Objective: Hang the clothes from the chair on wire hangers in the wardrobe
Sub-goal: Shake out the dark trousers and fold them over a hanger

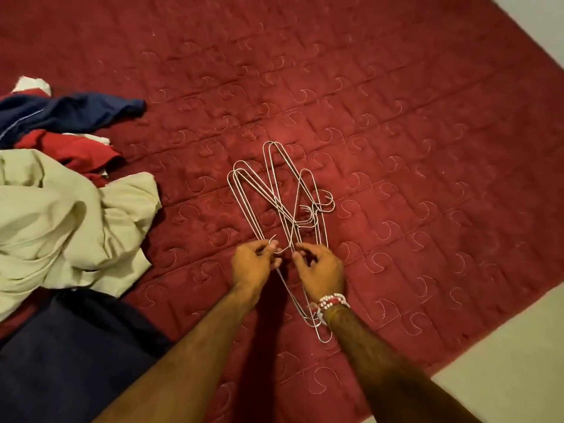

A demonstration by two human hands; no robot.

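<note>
red quilted bedspread (pixel 396 117) with stitched swirl shapes covers a bed and fills most of the view from above. pale floor (pixel 503 361) shows past the bed's edge at the near right, and a strip of light wall (pixel 543 16) at the far right corner.

a bundle of wire hangers (pixel 291 222) lies on the bedspread near the middle, its long loops fanned toward the far side and several hooks curling to the right. the near ends run under the right wrist.

the left hand (pixel 254 264) reaches in from the near edge, its grip pinched with fingertips on a thin hanger hook. the right hand (pixel 320 270) sits just beside it, its grip curled around the wires where they cross. red and white beaded bracelets (pixel 331 302) circle the right wrist.

clothes lie heaped on the left side of the bed, well apart from the hangers: a rumpled cream garment (pixel 61 209) nearest the hands, a red garment (pixel 76 151) beyond it, a navy garment (pixel 70 114) farther still, and a scrap of white cloth (pixel 30 85) at the far left. a dark navy cloth (pixel 76 346) covers the near left corner.
</note>
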